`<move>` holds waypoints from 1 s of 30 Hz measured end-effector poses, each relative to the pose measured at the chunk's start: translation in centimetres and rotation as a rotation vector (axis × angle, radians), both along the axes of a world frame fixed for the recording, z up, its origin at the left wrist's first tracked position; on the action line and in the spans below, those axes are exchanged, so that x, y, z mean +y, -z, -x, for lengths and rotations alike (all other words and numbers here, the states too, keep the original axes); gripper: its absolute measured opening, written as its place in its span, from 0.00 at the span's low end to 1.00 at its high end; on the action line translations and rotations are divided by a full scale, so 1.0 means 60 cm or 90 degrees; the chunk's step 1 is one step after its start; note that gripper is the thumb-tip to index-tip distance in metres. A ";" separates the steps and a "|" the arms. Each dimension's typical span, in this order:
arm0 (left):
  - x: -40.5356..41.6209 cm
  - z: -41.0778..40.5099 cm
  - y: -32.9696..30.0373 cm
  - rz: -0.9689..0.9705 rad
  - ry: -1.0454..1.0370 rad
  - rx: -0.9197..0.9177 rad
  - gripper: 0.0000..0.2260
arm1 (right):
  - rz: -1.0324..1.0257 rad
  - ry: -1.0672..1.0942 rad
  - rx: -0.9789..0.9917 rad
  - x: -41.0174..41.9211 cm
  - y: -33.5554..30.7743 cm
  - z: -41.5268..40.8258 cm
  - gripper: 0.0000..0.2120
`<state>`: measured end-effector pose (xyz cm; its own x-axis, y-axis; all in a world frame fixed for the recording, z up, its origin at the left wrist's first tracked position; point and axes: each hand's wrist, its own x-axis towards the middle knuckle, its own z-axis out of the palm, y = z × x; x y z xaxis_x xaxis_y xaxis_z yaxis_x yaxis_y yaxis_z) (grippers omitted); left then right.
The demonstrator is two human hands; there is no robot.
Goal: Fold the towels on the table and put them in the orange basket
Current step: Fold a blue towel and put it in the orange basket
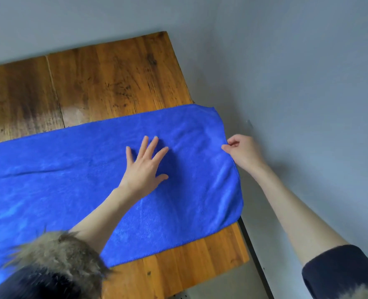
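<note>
Blue and soft, the towel (75, 186) lies spread flat along the near side of the wooden table (114, 78), its right end reaching the table's right edge and hanging slightly over it. My left hand (145, 166) rests palm down on the cloth right of its middle, fingers straight and fanned, pinning it in place. My right hand (242, 153) is at the towel's right edge, thumb and fingers pinching the hem about halfway along that short side. I judge I am at the start of the fold: the cloth is smoothed out and no layer has been turned over yet. Next I would lift the pinched edge and carry it leftward over the cloth to meet the far end, which runs out of view on the left, so I cannot check how the ends will line up. My flat hand must lift clear or it will be trapped under the fold. A single pinch may let the corners droop. No orange basket shows from here. Fur trim on my dark sleeves (55, 262) covers part of the near edge.
</note>
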<state>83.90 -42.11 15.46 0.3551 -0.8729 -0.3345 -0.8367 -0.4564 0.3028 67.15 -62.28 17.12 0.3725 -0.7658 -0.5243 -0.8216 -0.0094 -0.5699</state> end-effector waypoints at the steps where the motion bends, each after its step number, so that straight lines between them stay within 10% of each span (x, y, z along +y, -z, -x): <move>1: 0.012 0.013 0.001 0.091 -0.020 0.037 0.26 | 0.017 -0.017 -0.003 0.014 -0.016 -0.009 0.03; 12: 0.103 0.110 -0.035 0.230 -0.579 0.385 0.10 | -0.271 -0.098 -0.141 0.186 -0.070 -0.154 0.08; 21: 0.070 0.106 -0.037 0.059 -0.714 0.379 0.15 | 0.364 -0.375 0.108 0.104 0.006 -0.128 0.22; 30: 0.041 0.085 -0.031 -0.030 -0.666 0.320 0.09 | 0.568 -0.506 0.107 0.066 0.021 -0.149 0.10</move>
<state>78.81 -39.67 17.30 0.7138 -0.2137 -0.6669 0.1657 -0.8737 0.4573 76.10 -58.33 15.85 0.8822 -0.4707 -0.0140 -0.4706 -0.8823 0.0086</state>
